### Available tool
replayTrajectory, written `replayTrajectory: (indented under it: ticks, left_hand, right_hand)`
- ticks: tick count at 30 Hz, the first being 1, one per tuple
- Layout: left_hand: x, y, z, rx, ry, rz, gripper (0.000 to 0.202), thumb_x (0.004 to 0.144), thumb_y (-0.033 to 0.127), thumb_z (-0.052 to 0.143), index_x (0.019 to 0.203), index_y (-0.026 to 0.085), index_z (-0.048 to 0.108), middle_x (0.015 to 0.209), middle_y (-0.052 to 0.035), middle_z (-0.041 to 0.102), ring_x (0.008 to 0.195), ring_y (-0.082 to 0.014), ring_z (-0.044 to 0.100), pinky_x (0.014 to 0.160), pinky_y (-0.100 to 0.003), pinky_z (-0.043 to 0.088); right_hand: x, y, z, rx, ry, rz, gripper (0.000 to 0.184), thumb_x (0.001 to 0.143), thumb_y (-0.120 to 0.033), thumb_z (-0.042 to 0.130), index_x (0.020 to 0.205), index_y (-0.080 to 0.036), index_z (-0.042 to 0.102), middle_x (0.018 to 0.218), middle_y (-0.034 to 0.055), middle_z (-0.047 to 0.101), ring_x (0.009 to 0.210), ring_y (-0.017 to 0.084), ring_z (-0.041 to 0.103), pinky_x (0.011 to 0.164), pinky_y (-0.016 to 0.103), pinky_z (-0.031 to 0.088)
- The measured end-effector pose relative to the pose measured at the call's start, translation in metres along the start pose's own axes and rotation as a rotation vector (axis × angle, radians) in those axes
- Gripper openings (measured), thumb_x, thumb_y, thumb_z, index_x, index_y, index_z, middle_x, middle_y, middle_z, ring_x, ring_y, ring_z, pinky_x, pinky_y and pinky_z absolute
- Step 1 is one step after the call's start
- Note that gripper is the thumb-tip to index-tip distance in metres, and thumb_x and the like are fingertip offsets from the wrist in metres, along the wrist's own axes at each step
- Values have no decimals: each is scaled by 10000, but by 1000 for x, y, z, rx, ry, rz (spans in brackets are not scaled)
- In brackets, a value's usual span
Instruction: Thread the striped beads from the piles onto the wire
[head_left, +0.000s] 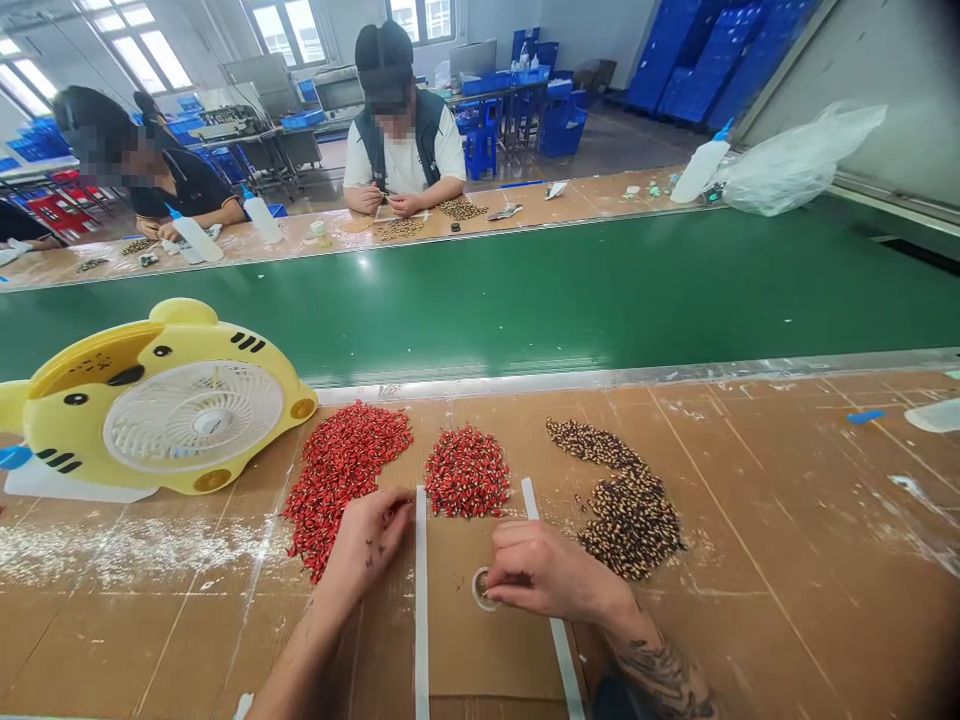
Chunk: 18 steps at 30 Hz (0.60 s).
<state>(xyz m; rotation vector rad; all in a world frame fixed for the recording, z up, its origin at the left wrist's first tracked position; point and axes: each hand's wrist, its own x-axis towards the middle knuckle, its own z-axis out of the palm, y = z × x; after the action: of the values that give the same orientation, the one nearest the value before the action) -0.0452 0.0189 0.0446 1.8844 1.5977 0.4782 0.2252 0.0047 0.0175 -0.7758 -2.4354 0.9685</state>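
Note:
My left hand (367,540) rests on the cardboard-covered bench, its curled fingers next to a white strip (421,600) and just below a heap of red-and-black beads (341,480). Whether those fingers hold anything small is hidden. A second red heap (466,472) lies ahead of the strip. My right hand (544,570) has its fingertips on a small round ring (484,590) lying on a cardboard sheet (495,640). Part of the ring is hidden by the fingers. To its right is a heap of brown-and-cream beads (630,520).
A yellow animal-shaped fan (195,420) stands at the left of my bench. White powder streaks the cardboard beside it. A green conveyor belt (480,300) runs beyond the bench. Past it, co-workers sit at a facing bench with bead heaps and white squeeze bottles.

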Motion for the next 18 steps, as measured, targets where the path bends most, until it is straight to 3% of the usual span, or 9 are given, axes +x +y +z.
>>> replayTrajectory:
  ticks: [4, 10, 14, 18]
  left_hand:
    - [10, 12, 17, -554, -9, -100, 187, 832, 300, 681, 905, 150, 764, 793, -63, 757, 694, -172, 651, 635, -237, 462]
    - [29, 19, 48, -1199, -83, -181, 197, 733, 305, 807, 821, 133, 768, 558, 0, 654, 499, -79, 542, 516, -175, 415]
    - [28, 18, 55, -1429, -150, -308, 227, 705, 305, 840, 804, 118, 758, 533, -4, 643, 462, -70, 557, 440, -145, 381]
    - [24, 17, 56, -1529, -193, -336, 227, 649, 244, 881, 794, 119, 758, 581, -34, 692, 492, -85, 606, 439, -141, 412]
  right_hand:
    - [2, -1, 1, -23, -22, -43, 128, 879, -240, 700, 769, -182, 726, 657, -8, 594, 650, 127, 549, 623, 242, 373]
    - [1, 4, 5, -101, 73, 4, 164, 892, -260, 690, 759, -169, 719, 667, 10, 597, 650, 139, 527, 587, 255, 333]
    - [1, 4, 7, -34, 10, -32, 194, 909, -281, 660, 757, -172, 712, 652, 3, 591, 642, 136, 535, 606, 252, 358]
    - [3, 3, 5, 9, -6, -23, 188, 912, -274, 649, 767, -171, 707, 652, 0, 587, 641, 133, 539, 608, 249, 359]
